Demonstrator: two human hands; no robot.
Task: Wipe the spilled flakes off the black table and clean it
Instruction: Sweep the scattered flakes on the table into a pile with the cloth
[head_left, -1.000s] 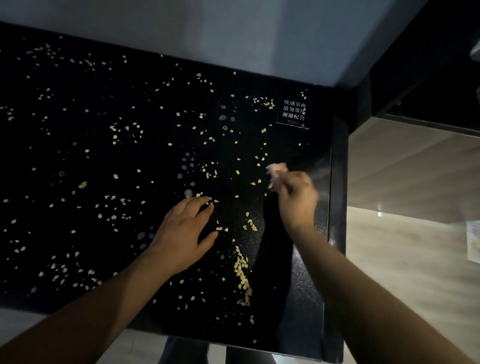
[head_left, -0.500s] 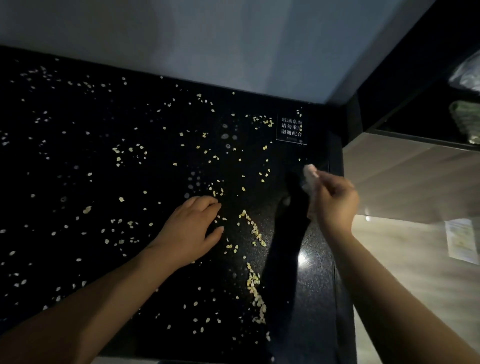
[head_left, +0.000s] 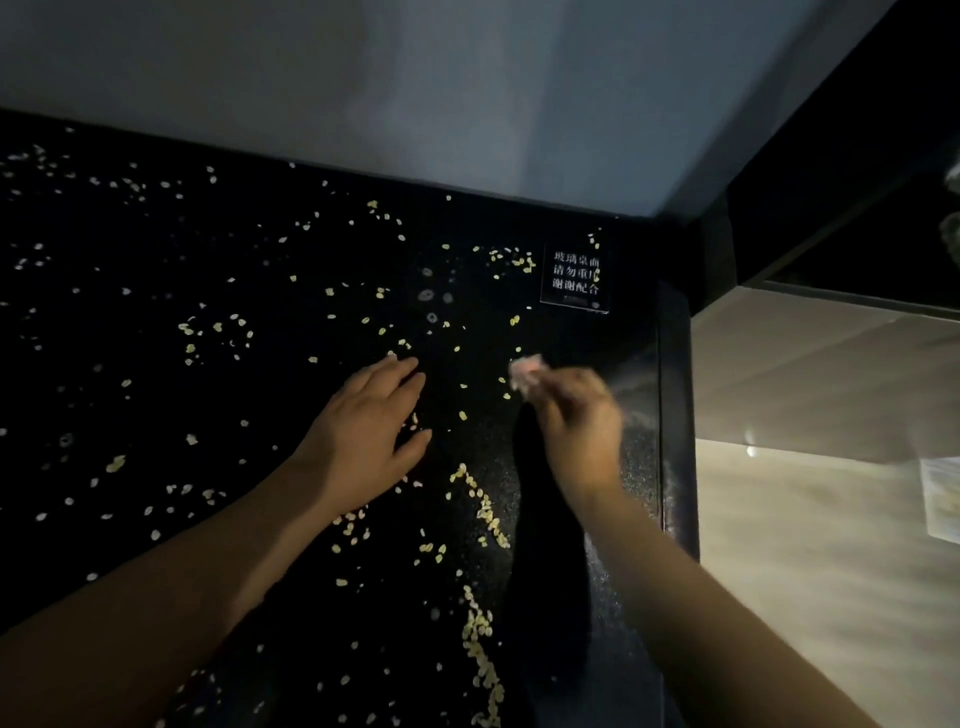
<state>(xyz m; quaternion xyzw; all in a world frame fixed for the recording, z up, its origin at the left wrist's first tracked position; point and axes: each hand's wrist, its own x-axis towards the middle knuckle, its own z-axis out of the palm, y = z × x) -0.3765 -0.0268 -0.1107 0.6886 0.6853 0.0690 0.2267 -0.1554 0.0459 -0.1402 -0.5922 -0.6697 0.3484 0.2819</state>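
The right hand (head_left: 576, 415), pinching a pale wad (head_left: 525, 370), sits just right of the flake ridge (head_left: 485, 512); the left hand (head_left: 363, 431) lies flat, relaxed.

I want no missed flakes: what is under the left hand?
The left hand lies flat on the black table, with flakes scattered around it. Whatever lies beneath the palm is covered.

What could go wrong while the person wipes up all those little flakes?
1. The swept line of flakes lies close to the right edge of the black table; a wide swipe could knock them onto the floor.
2. The pale wad pinched in the right hand is small, so flakes scattered far to the left could get missed.
3. The left hand rests flat among flakes and might drag some around.
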